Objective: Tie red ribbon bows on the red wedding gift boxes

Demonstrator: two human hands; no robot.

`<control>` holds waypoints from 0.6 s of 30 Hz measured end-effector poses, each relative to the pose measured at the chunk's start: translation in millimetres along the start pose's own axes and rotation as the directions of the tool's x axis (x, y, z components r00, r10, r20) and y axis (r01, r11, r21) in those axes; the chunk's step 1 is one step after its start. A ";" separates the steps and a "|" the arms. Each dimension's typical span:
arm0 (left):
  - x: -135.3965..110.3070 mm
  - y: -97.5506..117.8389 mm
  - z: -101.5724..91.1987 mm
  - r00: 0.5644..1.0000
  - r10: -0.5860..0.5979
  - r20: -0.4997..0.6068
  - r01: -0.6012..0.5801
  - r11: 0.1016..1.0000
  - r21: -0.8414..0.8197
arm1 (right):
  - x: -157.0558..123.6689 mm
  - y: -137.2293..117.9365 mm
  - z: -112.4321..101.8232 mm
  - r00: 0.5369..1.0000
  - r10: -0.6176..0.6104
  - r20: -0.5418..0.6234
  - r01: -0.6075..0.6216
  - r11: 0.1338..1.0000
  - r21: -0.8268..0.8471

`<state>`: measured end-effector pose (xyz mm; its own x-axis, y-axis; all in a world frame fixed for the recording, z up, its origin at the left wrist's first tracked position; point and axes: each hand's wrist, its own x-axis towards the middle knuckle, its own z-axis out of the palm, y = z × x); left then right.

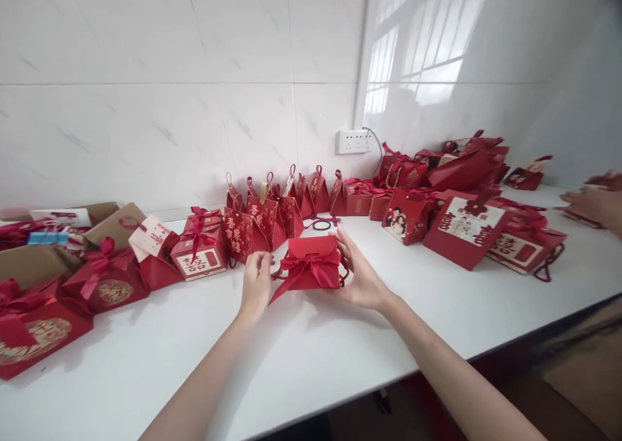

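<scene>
At the white table (301, 363), a bow-tied red box (311, 247) sits between the hands: the right hand (362, 272) clasps its side, some fingers hidden; whether the bunched left hand (257, 276) pinches its cord (277, 274) is unclear. The frame cuts off a medallion box (43, 334); a ribboned box (200, 263) reads "囍".

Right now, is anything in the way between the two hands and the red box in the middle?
Nothing visible is. The right hand holds the red box, and the left hand is close beside it. The black ring lies beyond the box.
</scene>
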<state>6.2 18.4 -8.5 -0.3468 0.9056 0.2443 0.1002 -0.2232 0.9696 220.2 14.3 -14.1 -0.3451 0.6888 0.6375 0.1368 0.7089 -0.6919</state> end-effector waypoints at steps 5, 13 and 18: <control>1.7 6.8 -2.6 1.000 0.025 0.003 -0.024 0.988 -0.153 | -11.8 -12.0 -18.9 0.985 -0.045 -0.166 0.018 0.987 -0.159; -32.8 46.5 1.0 0.891 0.336 0.305 -0.386 0.915 0.119 | -58.1 -60.0 -30.9 0.894 0.440 -0.082 -0.438 0.898 0.038; -71.8 73.1 4.2 0.676 -0.273 0.684 -0.117 0.877 0.466 | -84.1 -82.0 -32.7 0.813 0.583 0.005 -0.583 0.812 0.017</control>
<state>42.4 -61.3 44.7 0.3762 0.9201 -0.1091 0.5632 -0.1336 0.8154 268.3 -96.8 0.1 -0.2054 0.9721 0.1131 0.2966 0.1719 -0.9394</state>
